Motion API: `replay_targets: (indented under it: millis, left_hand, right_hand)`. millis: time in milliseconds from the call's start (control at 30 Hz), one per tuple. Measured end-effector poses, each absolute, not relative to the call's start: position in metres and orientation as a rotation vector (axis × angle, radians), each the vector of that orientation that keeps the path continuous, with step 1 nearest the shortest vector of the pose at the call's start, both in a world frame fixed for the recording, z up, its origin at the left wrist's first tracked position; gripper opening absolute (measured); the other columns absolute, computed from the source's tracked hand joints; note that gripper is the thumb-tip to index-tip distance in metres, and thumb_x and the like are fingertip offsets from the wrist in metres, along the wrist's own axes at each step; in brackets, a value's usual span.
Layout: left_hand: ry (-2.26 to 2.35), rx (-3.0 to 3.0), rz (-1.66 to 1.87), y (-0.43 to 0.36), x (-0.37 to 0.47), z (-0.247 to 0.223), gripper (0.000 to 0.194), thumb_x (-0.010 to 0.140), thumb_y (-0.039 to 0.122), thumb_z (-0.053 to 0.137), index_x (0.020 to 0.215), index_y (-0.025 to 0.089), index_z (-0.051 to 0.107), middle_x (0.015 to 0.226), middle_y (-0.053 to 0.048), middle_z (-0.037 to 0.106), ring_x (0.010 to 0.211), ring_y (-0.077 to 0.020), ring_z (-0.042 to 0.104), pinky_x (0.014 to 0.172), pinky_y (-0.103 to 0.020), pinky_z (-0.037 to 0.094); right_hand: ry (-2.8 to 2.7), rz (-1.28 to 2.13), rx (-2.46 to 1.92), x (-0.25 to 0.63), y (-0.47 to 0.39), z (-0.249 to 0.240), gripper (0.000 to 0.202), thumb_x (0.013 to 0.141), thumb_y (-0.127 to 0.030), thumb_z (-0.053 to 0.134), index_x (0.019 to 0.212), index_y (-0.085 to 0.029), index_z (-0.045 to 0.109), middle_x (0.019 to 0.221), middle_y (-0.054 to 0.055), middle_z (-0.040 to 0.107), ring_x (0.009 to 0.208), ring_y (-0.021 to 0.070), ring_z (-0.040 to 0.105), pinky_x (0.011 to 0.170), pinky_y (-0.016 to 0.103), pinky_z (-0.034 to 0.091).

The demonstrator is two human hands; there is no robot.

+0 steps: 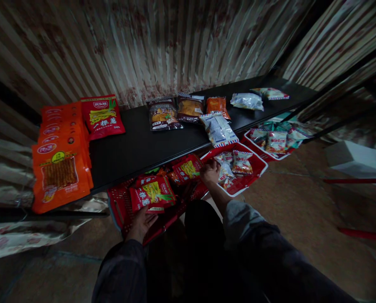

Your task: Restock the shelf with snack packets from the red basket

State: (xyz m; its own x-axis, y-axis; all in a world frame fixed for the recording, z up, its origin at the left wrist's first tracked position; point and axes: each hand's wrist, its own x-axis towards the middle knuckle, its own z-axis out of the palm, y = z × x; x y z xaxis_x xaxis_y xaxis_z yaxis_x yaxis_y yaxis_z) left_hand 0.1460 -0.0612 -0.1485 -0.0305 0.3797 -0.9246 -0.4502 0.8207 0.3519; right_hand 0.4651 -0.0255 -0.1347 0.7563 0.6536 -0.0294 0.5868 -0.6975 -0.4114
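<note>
My left hand (142, 223) is at the front rim of a red basket (116, 206), its fingers apart and touching the lower edge of a red snack packet (153, 191) with yellow strips pictured on it. Another red packet (188, 168) lies farther right in the same basket. Beside that packet's right end, my right hand (210, 171) reaches over the left rim of a white-edged red basket (252, 179), fingers loosely bent and apart. Small white-and-red packets (242, 162) lie inside this basket. Its fingertips are dim, and I see nothing held between them.
A black shelf (127, 147) carries overlapping orange packets (60, 168), an upright-printed red packet (102, 115), brown packets (164, 113), a small orange packet (217, 107) and white packets (218, 128). A third basket (276, 156) stands right, near a white box (358, 162). Pleated curtain hangs behind.
</note>
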Motion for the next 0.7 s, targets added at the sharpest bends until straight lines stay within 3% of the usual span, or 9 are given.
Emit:
replay_targets:
  millis: [200,333,467,533,700]
  left_hand:
    - [1.363,0.046,0.583,-0.075,0.147,-0.141,0.009,0.081,0.019,0.056,0.088,0.013,0.057,0.075,-0.013,0.066,0.077,-0.0231,0.068,0.073,-0.036,0.055]
    - [1.399,0.113,0.535,-0.084,0.148,-0.133,0.006,0.081,0.016,0.055,0.082,0.011,0.058,0.072,-0.013,0.065,0.07,-0.0199,0.067,0.072,-0.033,0.056]
    - [1.418,0.119,0.632,-0.09,0.151,-0.124,0.005,0.08,0.015,0.055,0.076,0.012,0.056,0.07,-0.011,0.064,0.066,-0.0177,0.065,0.071,-0.033,0.055]
    - [1.459,0.087,0.744,-0.09,0.152,-0.121,0.007,0.081,0.015,0.053,0.075,0.014,0.055,0.069,-0.007,0.061,0.065,-0.0147,0.063,0.073,-0.032,0.055]
    - [1.533,0.059,0.88,-0.09,0.148,-0.117,0.011,0.083,0.014,0.048,0.073,0.018,0.052,0.071,-0.002,0.056,0.068,-0.0097,0.059,0.078,-0.027,0.052]
  right_hand:
    - [-1.325,0.267,-2.425,0.468,-0.04,-0.126,0.034,0.082,-0.015,0.042,0.105,-0.017,0.066,0.131,0.012,0.052,0.125,0.0259,0.04,0.101,0.036,0.035]
    - [-1.413,0.448,-2.405,0.454,-0.031,-0.112,0.031,0.079,-0.011,0.045,0.1,-0.015,0.067,0.1,0.016,0.067,0.1,0.0252,0.061,0.087,0.035,0.045]
    - [-1.666,0.526,-2.146,0.408,-0.022,-0.106,0.031,0.076,-0.008,0.049,0.099,-0.019,0.066,0.104,0.008,0.067,0.105,0.0187,0.058,0.096,0.032,0.041]
    - [-1.883,0.622,-1.83,0.369,-0.028,-0.109,0.03,0.078,-0.008,0.045,0.099,-0.017,0.065,0.108,0.009,0.065,0.109,0.0188,0.055,0.101,0.037,0.037]
    - [-2.069,0.872,-1.637,0.277,-0.074,-0.125,0.016,0.077,-0.01,0.052,0.08,-0.019,0.064,0.085,0.002,0.068,0.08,0.0154,0.062,0.076,0.026,0.047]
